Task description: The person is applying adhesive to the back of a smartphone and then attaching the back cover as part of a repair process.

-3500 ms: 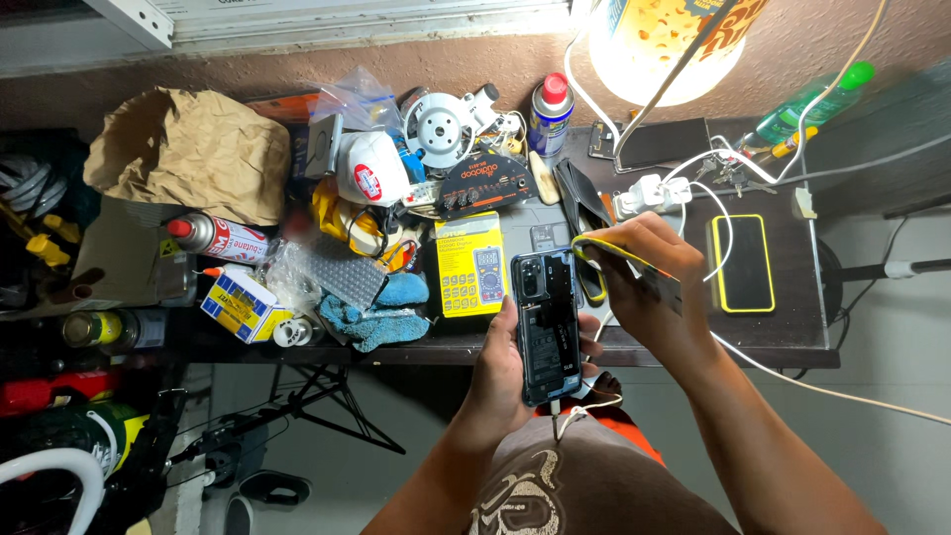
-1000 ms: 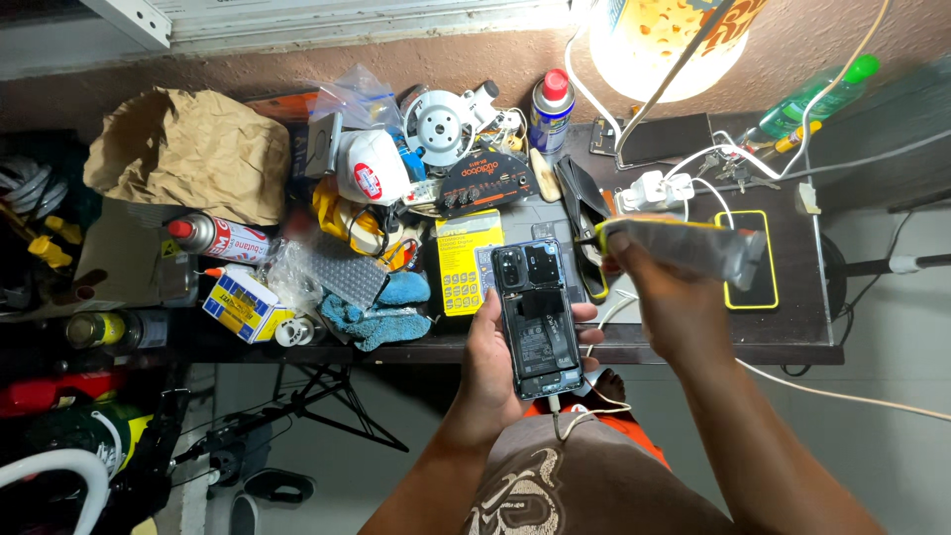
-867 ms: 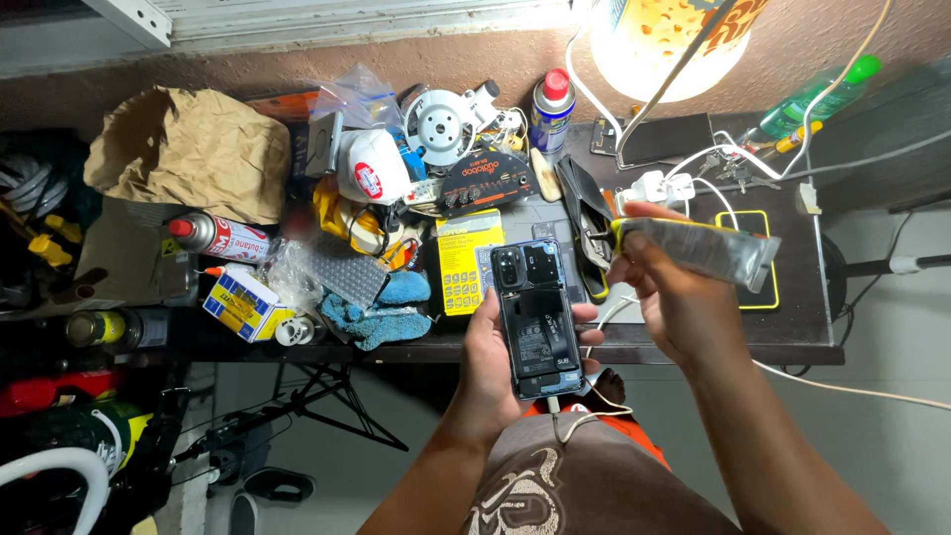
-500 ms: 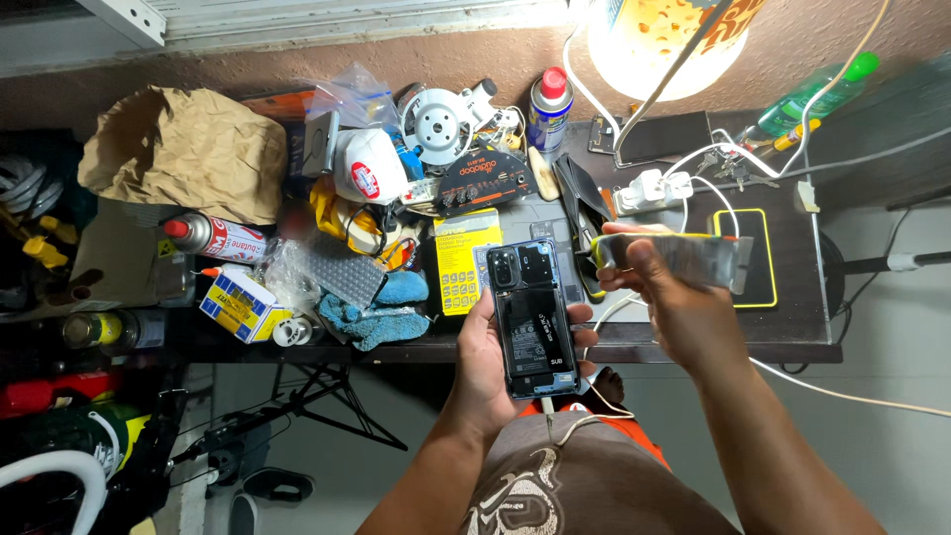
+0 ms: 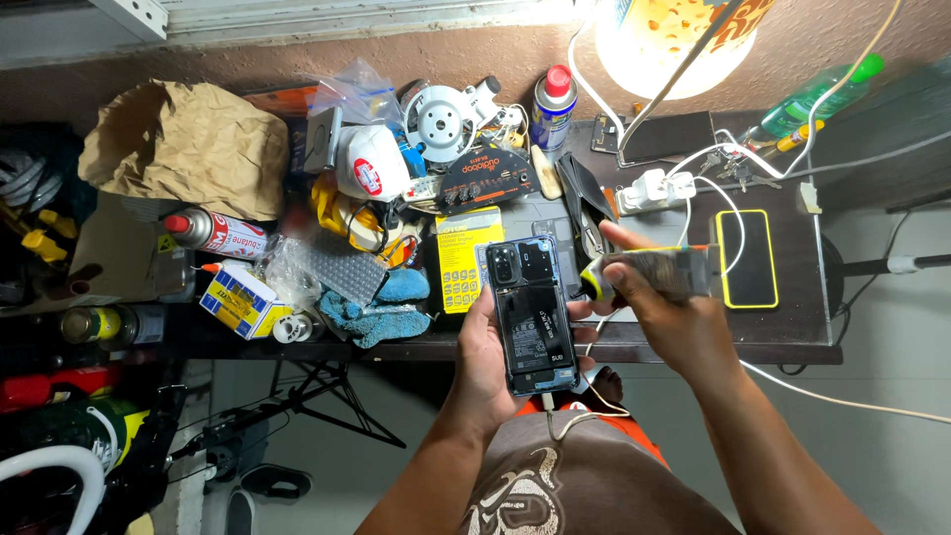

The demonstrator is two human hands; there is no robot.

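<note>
— Where is our opened phone (image 5: 532,312)?
— At the bench's (image 5: 792,327) near edge; our left hand (image 5: 485,352) grips it.
— And our right hand (image 5: 674,317)?
— Its fingers clasp a yellow-tipped tool (image 5: 649,275) just right of the phone.

R hand (image 5: 684,317) w/ blurred yellow-tipped tool (image 5: 649,275) now lower, closer to opened phone (image 5: 533,315).

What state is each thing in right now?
Opened phone: back cover off, internals showing, upright in the left hand.
Yellow-tipped tool: gripped in the right hand, blurred.
Yellow-cased phone: flat on the table, screen dark.
Lamp: lit.
Spray can: upright, capped.
</note>
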